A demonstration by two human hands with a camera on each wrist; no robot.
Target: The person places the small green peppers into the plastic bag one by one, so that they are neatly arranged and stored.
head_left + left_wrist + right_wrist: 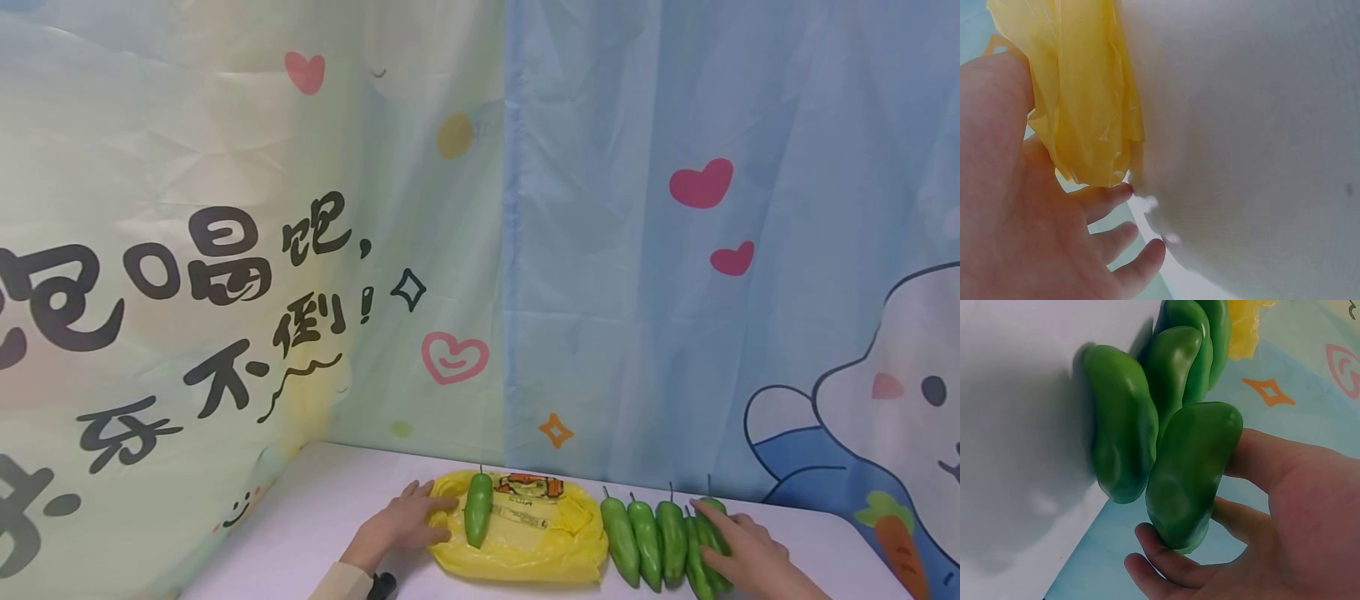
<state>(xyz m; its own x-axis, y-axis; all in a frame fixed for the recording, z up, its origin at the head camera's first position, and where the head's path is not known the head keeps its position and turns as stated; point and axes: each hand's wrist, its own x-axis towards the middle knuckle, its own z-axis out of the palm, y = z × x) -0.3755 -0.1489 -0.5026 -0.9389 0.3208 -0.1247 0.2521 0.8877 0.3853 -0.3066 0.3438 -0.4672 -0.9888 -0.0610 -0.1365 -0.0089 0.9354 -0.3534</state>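
Observation:
In the head view, a yellow plastic bag (540, 562) lies on the table with printing on its upper face. One green pepper (477, 510) rests on the bag's left part, stem pointing away. My left hand (411, 517) is at the bag's left end, its thumb and fingers spread and touching the crumpled plastic, as the left wrist view also shows. Right of the bag, several green peppers (645, 546) lie side by side. My right hand (750, 552) grips the pepper at the row's right end. That held pepper (1191, 472) sits between thumb and fingers in the right wrist view, close beside another.
A white table (300, 517) carries the bag and peppers. Close behind its back edge hangs a printed curtain (585, 350) with hearts, lettering and a cartoon animal. A small dark object (383, 586) shows at the left wrist.

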